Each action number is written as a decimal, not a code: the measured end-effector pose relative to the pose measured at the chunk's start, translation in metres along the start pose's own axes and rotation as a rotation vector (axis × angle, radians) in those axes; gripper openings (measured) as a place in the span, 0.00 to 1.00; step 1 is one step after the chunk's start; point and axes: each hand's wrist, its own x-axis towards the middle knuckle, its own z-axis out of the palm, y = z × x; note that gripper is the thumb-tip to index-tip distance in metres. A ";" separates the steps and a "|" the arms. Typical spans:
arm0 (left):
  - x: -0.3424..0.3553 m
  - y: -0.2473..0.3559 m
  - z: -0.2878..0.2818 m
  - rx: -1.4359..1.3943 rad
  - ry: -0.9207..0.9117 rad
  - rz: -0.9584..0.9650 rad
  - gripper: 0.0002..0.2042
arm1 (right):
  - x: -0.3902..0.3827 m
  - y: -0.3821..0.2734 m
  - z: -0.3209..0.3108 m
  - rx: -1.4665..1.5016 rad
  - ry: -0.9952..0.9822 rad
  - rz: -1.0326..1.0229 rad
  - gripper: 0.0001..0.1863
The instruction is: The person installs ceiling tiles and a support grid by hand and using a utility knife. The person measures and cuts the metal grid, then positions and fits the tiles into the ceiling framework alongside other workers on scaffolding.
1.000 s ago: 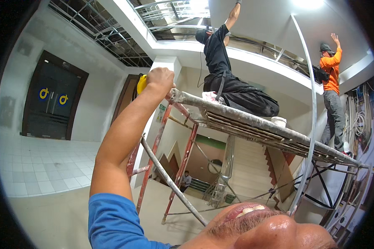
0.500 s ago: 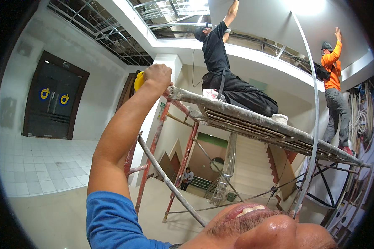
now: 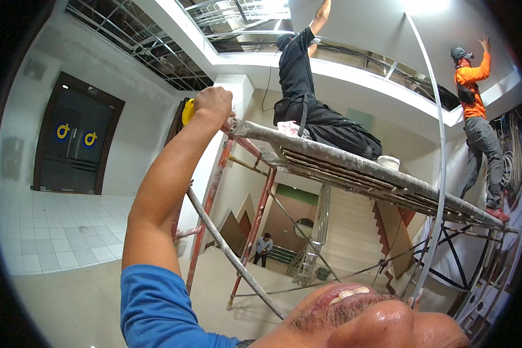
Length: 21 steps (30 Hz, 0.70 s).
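Scaffold platform ahead of you, black-clad worker kneeling on it, metal pole crossing before it, your left hand at the platform's left end, fingers curled around a yellow tool just left of that end, right hand mostly hidden, grip unclear

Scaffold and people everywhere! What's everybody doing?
The person in blue grips a yellow thing in the left hand, which shows beside the scaffold's near end. Up on the scaffold, a worker in black reaches up. A worker in orange stands there, one hand raised at the ceiling. A pole runs up toward it.
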 end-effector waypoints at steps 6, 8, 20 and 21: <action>0.001 0.009 -0.003 -0.040 0.195 0.042 0.21 | 0.006 0.000 -0.002 -0.006 0.012 0.049 0.29; 0.000 0.028 -0.011 -0.053 0.202 0.049 0.21 | 0.008 -0.001 -0.006 -0.009 0.006 0.058 0.29; -0.036 0.251 -0.106 -0.862 0.337 0.596 0.28 | 0.018 -0.028 -0.047 -0.002 -0.010 0.082 0.29; -0.042 0.264 -0.116 -0.977 0.186 0.637 0.29 | 0.018 -0.026 -0.052 -0.008 -0.024 0.175 0.29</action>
